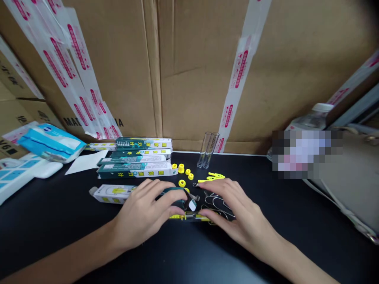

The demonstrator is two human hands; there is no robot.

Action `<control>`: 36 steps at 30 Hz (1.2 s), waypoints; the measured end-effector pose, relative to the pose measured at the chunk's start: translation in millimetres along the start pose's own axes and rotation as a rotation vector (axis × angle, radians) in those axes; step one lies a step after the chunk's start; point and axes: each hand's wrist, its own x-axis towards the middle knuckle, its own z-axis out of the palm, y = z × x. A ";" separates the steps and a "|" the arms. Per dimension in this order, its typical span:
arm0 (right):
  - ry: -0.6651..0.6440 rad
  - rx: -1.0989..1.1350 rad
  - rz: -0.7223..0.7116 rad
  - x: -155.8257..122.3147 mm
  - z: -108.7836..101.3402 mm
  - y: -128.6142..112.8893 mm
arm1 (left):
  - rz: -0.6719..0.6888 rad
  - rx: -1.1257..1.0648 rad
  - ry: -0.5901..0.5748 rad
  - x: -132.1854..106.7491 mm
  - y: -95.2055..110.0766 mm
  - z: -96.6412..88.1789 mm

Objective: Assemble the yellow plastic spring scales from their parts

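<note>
While both hands rest low on the black bench (59,221), the left hand (145,215) closes its grip on a small yellow-and-dark piece (189,215) and the right hand (237,213) pinches its other end (braced, likely for steadiness). Wire clips (217,202), yellow rings (181,169) and clear tubes (209,150) lie just behind, within reach.
</note>
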 end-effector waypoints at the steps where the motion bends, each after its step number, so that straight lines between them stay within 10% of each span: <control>1: 0.002 0.023 -0.002 1.7 0.9 -1.1 | -0.007 -0.008 -0.017 2.5 2.4 0.4; 20: 0.055 0.965 0.512 1.0 16.8 -33.2 | 0.000 0.157 0.085 9.4 9.3 10.3; 36: 0.213 1.021 0.741 7.8 21.5 -40.9 | -0.001 0.048 0.016 7.7 9.1 8.8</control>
